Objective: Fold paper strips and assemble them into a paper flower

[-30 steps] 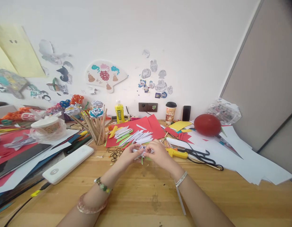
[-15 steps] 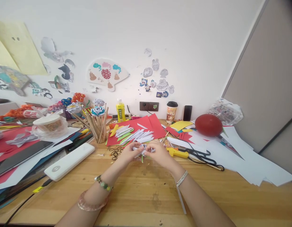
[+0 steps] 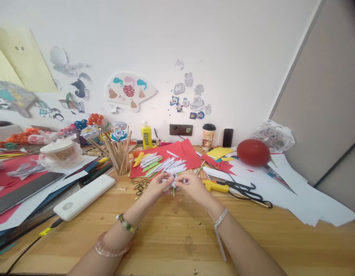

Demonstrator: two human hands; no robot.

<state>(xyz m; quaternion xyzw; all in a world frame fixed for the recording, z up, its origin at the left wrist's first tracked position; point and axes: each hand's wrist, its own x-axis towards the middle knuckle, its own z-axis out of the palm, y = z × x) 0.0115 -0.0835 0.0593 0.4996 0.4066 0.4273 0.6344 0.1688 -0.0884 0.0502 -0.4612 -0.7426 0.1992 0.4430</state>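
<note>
A small folded white paper piece with a green tip pointing down is held between my two hands, above the wooden table. My left hand pinches it from the left, thumb on top. From the right, my right hand grips its other side with bent fingers. Part of the piece is hidden behind the fingers. Just beyond lie folded white paper strips with green and yellow ones, on red paper. Black rubber bands lie left of my left hand.
A yellow glue gun and black scissors lie to the right. Farther back stand a lidded cup, a yellow bottle and a red balloon. A white power bank and a holder of sticks are on the left.
The fingers of both hands have shifted slightly around the paper piece, and its green tip has turned a little. Both hands keep their hold.
</note>
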